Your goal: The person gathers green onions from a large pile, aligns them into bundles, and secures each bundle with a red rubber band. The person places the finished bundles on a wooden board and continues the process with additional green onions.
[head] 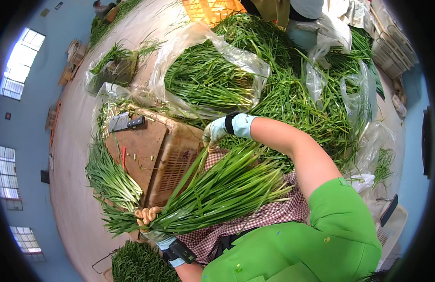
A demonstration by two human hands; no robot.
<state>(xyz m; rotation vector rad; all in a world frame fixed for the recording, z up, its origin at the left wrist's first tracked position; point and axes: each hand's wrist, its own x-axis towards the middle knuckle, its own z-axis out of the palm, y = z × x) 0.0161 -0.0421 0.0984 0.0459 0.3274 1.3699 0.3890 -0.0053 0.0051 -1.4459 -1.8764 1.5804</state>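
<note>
My gloved left hand (148, 215) is closed around the leafy end of a bunch of green chives (217, 190), which lies across my lap with its pale stem ends pointing right. Above the bunch, my gloved right hand (215, 133) pinches a few loose leaves (192, 169) that run down towards my left hand. Beside both hands is an upturned plastic crate (178, 158) with a brown board (138, 144) on top. A cleaver (127, 122) with a black handle rests at the board's far end. Another chive bundle (115, 176) lies along the board's left side, near a red strip (124, 157).
An open clear plastic bag (206, 38) full of chives stands beyond the crate. A large loose chive heap (302, 109) spreads to its right. More greens (143, 262) lie at bottom left. Another person (274, 10) is at the top, near an orange crate (210, 10).
</note>
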